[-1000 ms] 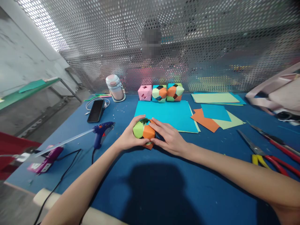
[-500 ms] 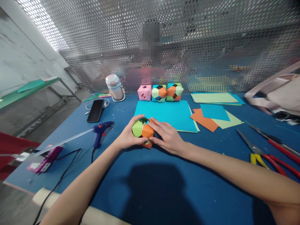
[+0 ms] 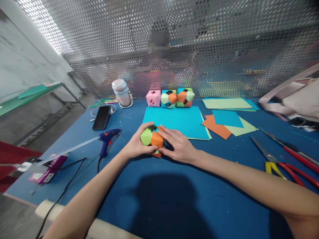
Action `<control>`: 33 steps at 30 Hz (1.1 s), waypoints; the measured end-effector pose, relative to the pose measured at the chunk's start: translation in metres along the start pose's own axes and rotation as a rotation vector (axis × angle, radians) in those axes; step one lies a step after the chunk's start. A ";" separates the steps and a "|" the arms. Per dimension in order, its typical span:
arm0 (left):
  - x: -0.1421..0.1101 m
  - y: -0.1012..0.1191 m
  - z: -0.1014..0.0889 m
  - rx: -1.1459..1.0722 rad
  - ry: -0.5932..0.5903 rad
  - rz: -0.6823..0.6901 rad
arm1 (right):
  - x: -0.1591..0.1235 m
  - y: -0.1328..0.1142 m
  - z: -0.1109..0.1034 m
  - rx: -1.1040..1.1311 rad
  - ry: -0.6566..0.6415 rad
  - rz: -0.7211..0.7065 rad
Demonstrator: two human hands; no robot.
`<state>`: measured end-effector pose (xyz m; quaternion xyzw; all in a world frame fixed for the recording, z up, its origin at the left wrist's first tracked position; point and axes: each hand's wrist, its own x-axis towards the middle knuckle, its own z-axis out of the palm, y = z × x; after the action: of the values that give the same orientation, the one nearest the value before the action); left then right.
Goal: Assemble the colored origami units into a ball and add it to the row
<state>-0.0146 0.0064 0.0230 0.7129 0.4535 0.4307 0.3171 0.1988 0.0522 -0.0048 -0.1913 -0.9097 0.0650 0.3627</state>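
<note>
A folded paper ball [image 3: 152, 138] with green and orange faces rests on the blue table [image 3: 174, 196], just in front of a stack of cyan paper sheets [image 3: 178, 118]. My left hand [image 3: 136, 145] cups its left side with the thumb over the top. From the right, my right hand [image 3: 178, 146] presses against it, fingers curled over its top and side. Both hands grip the same ball. Its far side is hidden by my fingers.
Three finished paper shapes [image 3: 170, 98] line the back by the perforated screen [image 3: 199, 49]. A glue gun [image 3: 106, 139], phone [image 3: 101, 117] and bottle [image 3: 121, 93] lie left. Loose coloured sheets [image 3: 228, 124], scissors [image 3: 279, 161] and a pink bag [image 3: 296, 99] are right.
</note>
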 end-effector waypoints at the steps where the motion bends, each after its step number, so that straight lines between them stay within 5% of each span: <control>1: 0.000 0.000 0.000 0.000 -0.006 -0.004 | -0.001 0.001 0.000 0.006 0.002 -0.022; 18: -0.001 0.004 -0.002 0.077 0.007 0.035 | -0.003 -0.001 0.000 -0.003 -0.016 -0.063; 33: -0.001 -0.003 -0.002 0.129 0.063 0.131 | -0.004 -0.008 0.000 0.174 -0.122 0.180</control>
<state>-0.0177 0.0065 0.0210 0.7459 0.4426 0.4428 0.2272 0.1990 0.0432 -0.0058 -0.2357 -0.9002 0.1877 0.3145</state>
